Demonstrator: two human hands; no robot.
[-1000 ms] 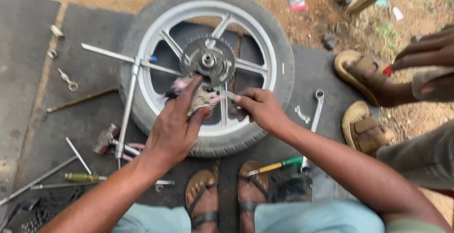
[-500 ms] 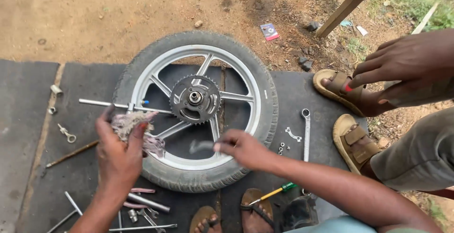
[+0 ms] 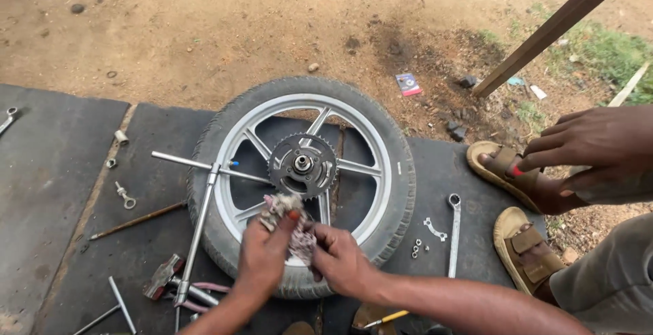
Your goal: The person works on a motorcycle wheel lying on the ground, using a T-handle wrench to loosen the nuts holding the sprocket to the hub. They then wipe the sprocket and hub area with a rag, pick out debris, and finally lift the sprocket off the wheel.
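Both your left hand point(image 3: 262, 257) and right hand point(image 3: 340, 260) are closed on the rag point(image 3: 294, 229), probably wringing it. Just beyond the grip: sprocket point(image 3: 303, 165) on the flat-lying wheel point(image 3: 381, 172), hub exposed for wiping.

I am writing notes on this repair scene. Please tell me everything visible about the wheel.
The wheel lies flat on a dark mat. It has a black rubber tyre, silver metal spokes and a toothed sprocket at the hub. A long cross wrench rests across its left side. Both hands press a rag on its near rim.
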